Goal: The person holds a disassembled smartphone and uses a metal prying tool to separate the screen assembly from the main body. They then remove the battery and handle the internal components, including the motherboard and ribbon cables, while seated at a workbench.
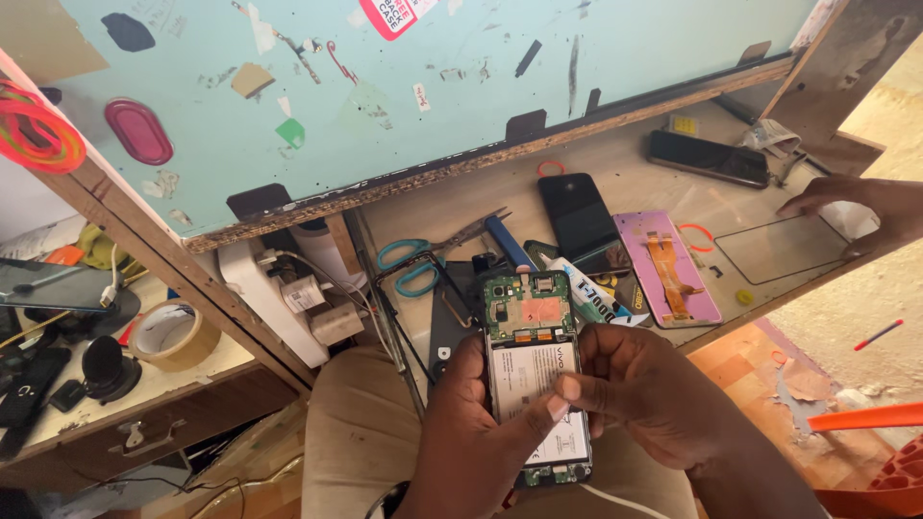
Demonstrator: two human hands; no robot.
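Observation:
I hold an opened phone (535,358) with its back cover off, its green circuit board at the top and a white battery in the middle. My left hand (471,432) grips its left edge from below. My right hand (644,389) wraps the right side, thumb pressing on the battery. The phone hovers over my lap, at the front edge of the workbench (625,183).
On the bench lie teal-handled scissors (413,264), a black phone (580,219), a pink phone panel with an orange flex cable (668,267), another dark phone (709,159) and a glass sheet (781,248). Another person's hand (856,207) rests at the right. A tape roll (171,334) sits on the left.

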